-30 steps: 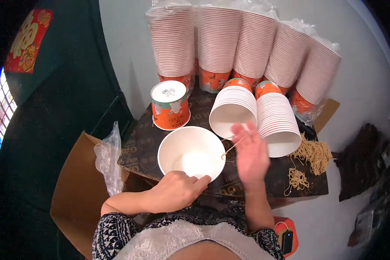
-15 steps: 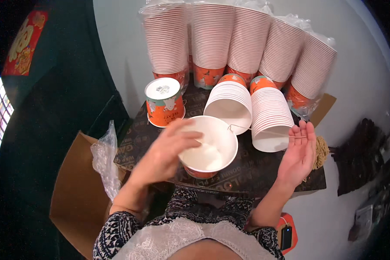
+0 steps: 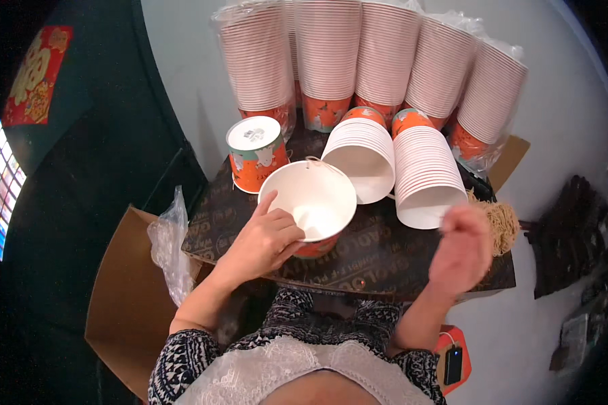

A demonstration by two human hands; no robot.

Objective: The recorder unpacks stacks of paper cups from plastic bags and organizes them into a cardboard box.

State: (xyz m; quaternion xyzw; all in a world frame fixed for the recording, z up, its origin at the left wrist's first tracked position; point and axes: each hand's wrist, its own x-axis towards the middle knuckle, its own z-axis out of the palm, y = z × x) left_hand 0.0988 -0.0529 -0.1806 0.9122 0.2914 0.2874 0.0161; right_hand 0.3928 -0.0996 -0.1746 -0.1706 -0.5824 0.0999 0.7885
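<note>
Near the front of the dark table stands an orange paper bucket (image 3: 321, 247), its white inside facing up. A piece of thin string (image 3: 313, 160) loops at its far rim. My left hand (image 3: 267, 239) grips the near-left rim, with one finger raised along the edge. Smeared by motion, my right hand (image 3: 461, 246) hovers at the table's right side, beside a bundle of tan string (image 3: 501, 228); whether it holds anything does not show. An upside-down orange bucket (image 3: 255, 169), with string at its rim, stands behind to the left.
Two nested stacks of buckets lie on their sides, a left stack (image 3: 361, 162) and a right stack (image 3: 431, 175). Tall plastic-wrapped stacks (image 3: 327, 61) line the wall. Left of the table (image 3: 378, 266) are an open cardboard box (image 3: 125, 297) and a clear plastic bag (image 3: 169, 239).
The bucket has turned, bringing its string from the right rim to the far rim. My left hand has closed on the rim. The string stretched to my right hand no longer shows there.
</note>
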